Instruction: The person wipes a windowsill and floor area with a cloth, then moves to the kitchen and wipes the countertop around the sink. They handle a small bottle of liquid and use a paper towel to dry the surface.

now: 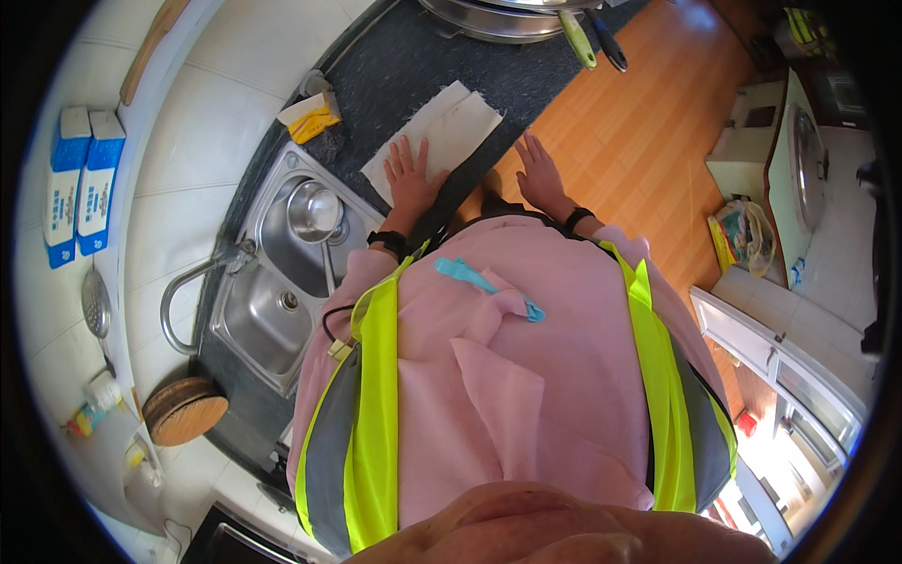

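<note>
A white cloth lies folded on the dark speckled counter, between the sink and the counter's front edge. My left hand rests flat on its near part, fingers spread. My right hand hangs in front of the counter edge, over the wood floor, its fingers stretched out and nothing in it. It is apart from the cloth.
The steel double sink holds a small saucepan beside the curved tap. A yellow-and-white packet sits behind the sink. Pans with a green handle stand at the counter's far end. Round wooden boards lean at the left.
</note>
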Available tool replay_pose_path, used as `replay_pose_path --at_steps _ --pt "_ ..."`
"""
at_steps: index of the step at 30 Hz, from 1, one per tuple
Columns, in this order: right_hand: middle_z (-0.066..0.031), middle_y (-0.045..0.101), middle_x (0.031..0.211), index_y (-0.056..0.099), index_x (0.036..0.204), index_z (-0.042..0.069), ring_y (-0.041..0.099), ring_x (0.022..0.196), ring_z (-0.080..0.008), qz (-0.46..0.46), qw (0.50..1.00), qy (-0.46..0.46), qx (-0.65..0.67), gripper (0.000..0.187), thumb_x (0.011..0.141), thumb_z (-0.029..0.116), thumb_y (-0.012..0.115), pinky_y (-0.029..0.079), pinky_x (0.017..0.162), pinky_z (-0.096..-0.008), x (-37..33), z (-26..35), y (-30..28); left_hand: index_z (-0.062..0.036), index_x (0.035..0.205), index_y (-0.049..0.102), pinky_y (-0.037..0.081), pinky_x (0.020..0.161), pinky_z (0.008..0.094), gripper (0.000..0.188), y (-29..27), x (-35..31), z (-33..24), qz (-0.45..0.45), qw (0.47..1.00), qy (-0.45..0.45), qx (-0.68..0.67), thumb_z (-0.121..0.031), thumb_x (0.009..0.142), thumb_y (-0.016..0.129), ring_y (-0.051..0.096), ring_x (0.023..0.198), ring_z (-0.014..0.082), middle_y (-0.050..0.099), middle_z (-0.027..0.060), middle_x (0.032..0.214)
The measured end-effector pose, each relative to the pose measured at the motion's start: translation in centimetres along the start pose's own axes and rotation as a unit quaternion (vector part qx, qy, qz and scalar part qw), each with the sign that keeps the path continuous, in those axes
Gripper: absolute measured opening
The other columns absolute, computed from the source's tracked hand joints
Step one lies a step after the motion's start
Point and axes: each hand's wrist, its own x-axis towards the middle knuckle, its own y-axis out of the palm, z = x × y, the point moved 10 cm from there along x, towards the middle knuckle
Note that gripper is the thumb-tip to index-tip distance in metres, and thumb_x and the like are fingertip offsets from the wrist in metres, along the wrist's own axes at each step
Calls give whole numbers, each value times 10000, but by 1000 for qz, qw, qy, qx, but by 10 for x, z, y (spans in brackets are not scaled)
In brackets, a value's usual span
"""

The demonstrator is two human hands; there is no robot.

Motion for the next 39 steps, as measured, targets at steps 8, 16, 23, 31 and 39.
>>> replay_pose_path --at_steps 8,16,23,31,39 --pt "-218 232 1596 350 1490 25 223 1478 -358 49 991 122 -21 643 904 166 574 242 1194 -415 -30 -58 -10 -172 1553 296 118 1189 578 847 24 7 -46 36 986 162 -13 -497 863 665 119 1511 354 182 150 1629" --pt "-212 285 1575 401 1454 29 288 1447 -367 9 985 170 14 606 885 124 586 287 1171 -434 -55 -101 -24 -68 1556 238 85 1211 522 918 65 59 -112 83 963 256 24 -613 886 547 129 1522 255 207 113 1630" --pt "-218 304 1563 462 1412 38 307 1435 -377 37 982 183 37 557 877 114 596 310 1153 -452 -63 -124 -17 -69 1565 205 51 1205 536 934 90 119 -143 69 965 252 6 -657 899 496 96 1529 258 175 110 1640" --pt "-210 305 1563 456 1419 57 315 1429 -378 21 982 184 40 560 885 112 617 325 1148 -458 -33 -150 -38 -97 1571 204 14 1177 616 929 99 138 -151 91 972 210 58 -675 898 480 57 1532 282 131 93 1653" --pt "-215 345 1536 481 1395 37 329 1420 -375 6 1000 -3 -12 549 873 134 616 333 1136 -447 52 -106 -36 -110 1565 239 15 1179 618 900 58 89 -69 89 992 81 35 -593 886 579 69 1528 302 168 88 1646"
